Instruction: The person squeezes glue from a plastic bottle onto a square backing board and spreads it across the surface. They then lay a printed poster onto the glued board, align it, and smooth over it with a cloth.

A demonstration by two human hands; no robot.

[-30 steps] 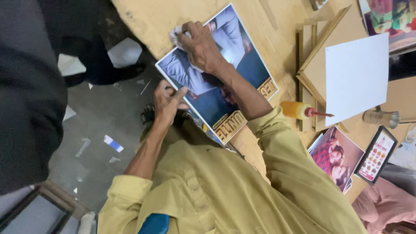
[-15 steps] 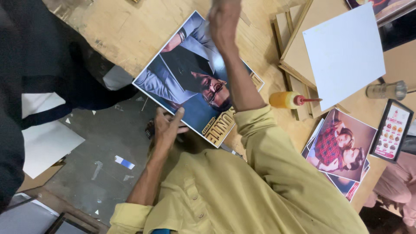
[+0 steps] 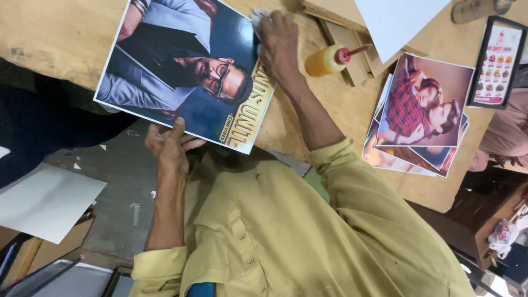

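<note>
A large glossy poster (image 3: 181, 71) of a man in a suit lies on the wooden table (image 3: 55, 38), and its near edge overhangs the table. My left hand (image 3: 170, 146) grips that overhanging edge, thumb on top. My right hand (image 3: 280, 47) presses on the poster's right edge with a small white cloth (image 3: 258, 15) bunched under the fingers. My yellow shirt fills the bottom of the view.
A yellow glue bottle (image 3: 330, 59) with a red nozzle lies just right of my right hand. Beyond it are wooden frame strips (image 3: 335, 30), a white board (image 3: 399, 19), a stack of photo prints (image 3: 423, 110) and a small black-framed picture (image 3: 498, 60). A white sheet (image 3: 44, 201) lies on the floor.
My right hand has slid with the cloth from the poster's far end to its right edge. My left hand stays on the near edge. The view has shifted.
</note>
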